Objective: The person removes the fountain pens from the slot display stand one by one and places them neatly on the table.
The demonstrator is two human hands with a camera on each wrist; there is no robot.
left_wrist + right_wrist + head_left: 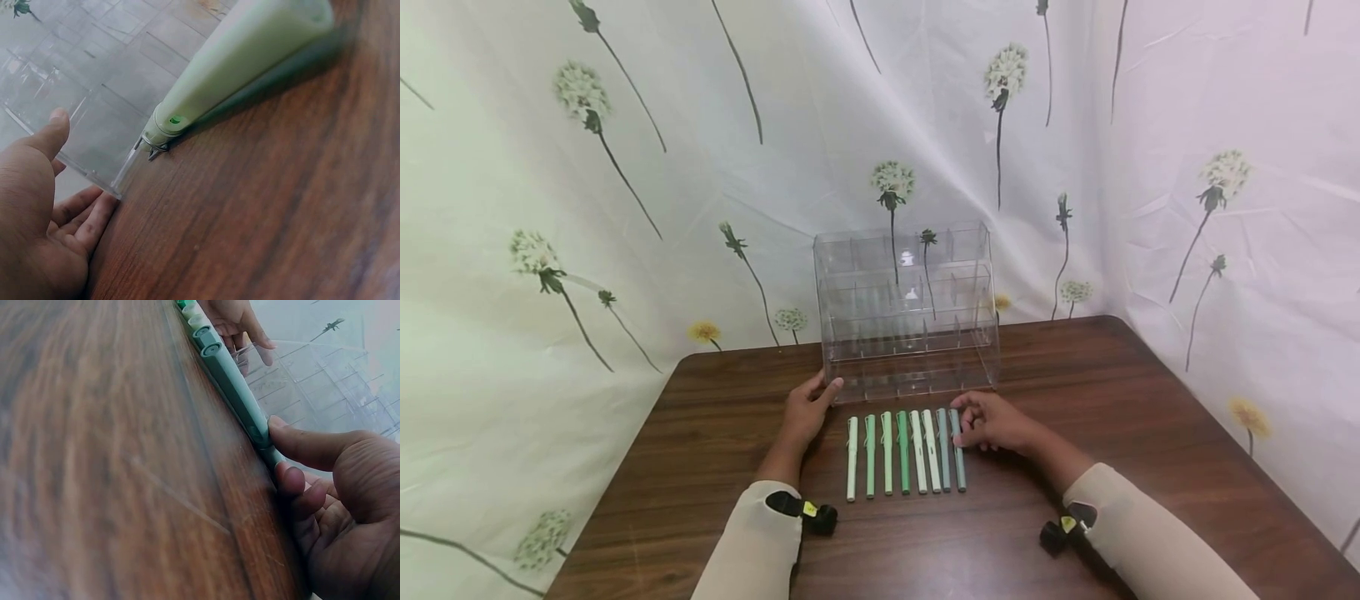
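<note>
A clear plastic tiered organizer [883, 387] stands at the back of the table, split into small compartments. My left hand [807, 414] holds its front left corner, thumb at the front and the other fingers along the side. Several capped pens lie side by side in front of it, running from pale green [852, 458] through bright green [903, 454] and white [932, 454] to blue-grey. At the right end of that row, my right hand [1000, 425] pinches the last blue-grey pen [234, 387] near its clip end, between thumb and fingers; the pen lies in line with its neighbours.
The brown wooden table [715, 467] meets a white flower-printed cloth [700, 167] that hangs behind it and on both sides. Close to the left wrist camera, the leftmost pale green pen points its clip end toward the organizer.
</note>
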